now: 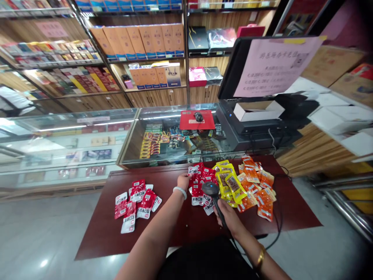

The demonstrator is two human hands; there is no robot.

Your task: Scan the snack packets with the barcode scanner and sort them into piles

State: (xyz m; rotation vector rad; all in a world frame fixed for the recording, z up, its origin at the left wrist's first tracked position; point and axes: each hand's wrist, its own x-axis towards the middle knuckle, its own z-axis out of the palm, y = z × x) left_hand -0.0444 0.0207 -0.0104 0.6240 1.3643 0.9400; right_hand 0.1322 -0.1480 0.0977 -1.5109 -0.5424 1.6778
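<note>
My right hand (229, 217) is wrapped round the handle of a black barcode scanner (210, 189), whose head sits above a pile of red-and-white snack packets (201, 175). At the left edge of that pile, my left hand (183, 182) has its fingers closed on the edge of one red packet. Yellow snack packets (230, 181) lie heaped just right of the scanner. Beyond them spreads a pile of orange snack packets (262, 190). A separate group of red-and-white packets (138, 200) rests to the left of my left arm.
All the packets lie on a dark red tabletop (99, 233). Behind it stands a glass display counter (131, 136) with a red mouse pad (186, 120) and mouse on top. A monitor (233, 70) bearing a pink notice stands at the right. The scanner's cable (280, 221) loops along the right side.
</note>
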